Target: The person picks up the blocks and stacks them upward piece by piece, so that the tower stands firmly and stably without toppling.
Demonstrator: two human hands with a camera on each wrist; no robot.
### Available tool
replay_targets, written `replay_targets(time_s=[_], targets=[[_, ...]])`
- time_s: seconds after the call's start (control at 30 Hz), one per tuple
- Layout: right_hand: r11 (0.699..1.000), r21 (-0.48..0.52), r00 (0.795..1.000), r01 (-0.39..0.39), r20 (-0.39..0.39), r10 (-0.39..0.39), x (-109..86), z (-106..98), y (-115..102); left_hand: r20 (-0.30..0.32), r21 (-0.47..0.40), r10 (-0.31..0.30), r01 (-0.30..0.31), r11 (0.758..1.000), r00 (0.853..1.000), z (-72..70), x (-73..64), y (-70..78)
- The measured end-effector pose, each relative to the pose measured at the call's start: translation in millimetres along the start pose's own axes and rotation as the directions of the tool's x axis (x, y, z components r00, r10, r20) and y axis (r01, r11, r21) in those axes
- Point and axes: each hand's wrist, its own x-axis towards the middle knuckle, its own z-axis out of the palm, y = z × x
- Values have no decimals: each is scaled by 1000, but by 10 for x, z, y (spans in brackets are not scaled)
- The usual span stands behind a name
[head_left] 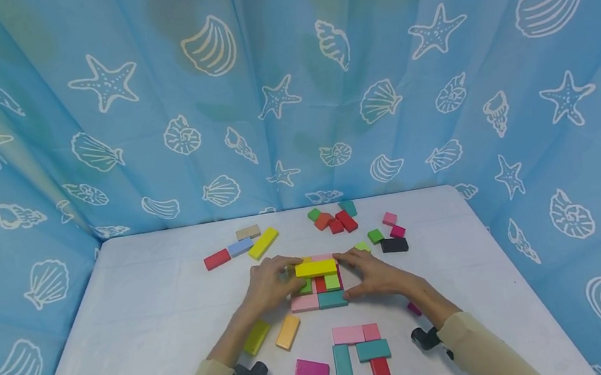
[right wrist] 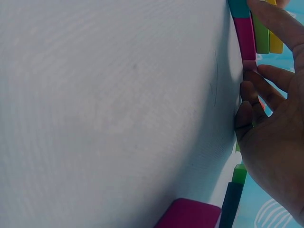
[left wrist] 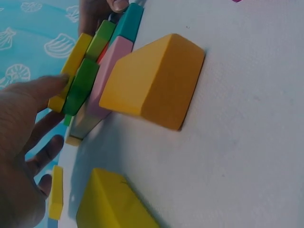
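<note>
A low stack of coloured wooden blocks stands mid-table, with a pink block (head_left: 305,303) and a teal block (head_left: 332,299) along its near bottom edge. Above them sit green blocks (head_left: 332,281), a red block (head_left: 320,283) and a long yellow block (head_left: 315,268) on top. My left hand (head_left: 273,282) pinches the yellow block's left end between thumb and fingers. On the opposite side, my right hand (head_left: 371,273) rests against the stack, thumb by the teal block and fingertips near the yellow block's right end. In the right wrist view its fingers (right wrist: 273,78) are loosely bent beside a magenta block (right wrist: 244,38).
Nearer me lie an orange block (head_left: 287,332), an olive-yellow block (head_left: 256,337), a magenta block (head_left: 312,371) and a group with teal blocks (head_left: 343,364). Behind the stack are red blocks (head_left: 346,220), a black block (head_left: 394,245) and another yellow block (head_left: 263,243). A shell-patterned curtain (head_left: 293,120) surrounds the table.
</note>
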Motion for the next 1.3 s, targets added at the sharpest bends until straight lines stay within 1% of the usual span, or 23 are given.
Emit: replay_targets(time_s=[0.17, 0.27, 0.37, 0.6, 0.73, 1.13, 1.3], targets=[[1000, -6, 1000, 0, -1, 0, 2, 7, 5, 54, 36, 3, -5, 999, 999, 11, -28, -29], [1000, -5, 1000, 4, 0, -4, -1, 7, -1, 66, 57, 20, -24, 998, 998, 15, -36, -39], [1000, -2, 1000, 8, 1, -8, -2, 6, -5, 64, 72, 29, -34, 997, 998, 22, -37, -39], [1000, -3, 1000, 9, -5, -9, -10, 0, -6, 68, 83, 13, -18, 996, 998, 35, -29, -31], [1000, 4, 1000, 6, -6, -6, -20, -5, -23, 70, 83, 13, -19, 996, 997, 32, -26, -28], [1000, -8, 1000, -2, -10, 2, -32, 6, -12, 71, 49, 32, -35, 998, 997, 12, -53, -18], [1000, -2, 1000, 3, -10, -3, -24, 9, -10, 45, 15, 50, -51, 999, 998, -7, -51, -33]])
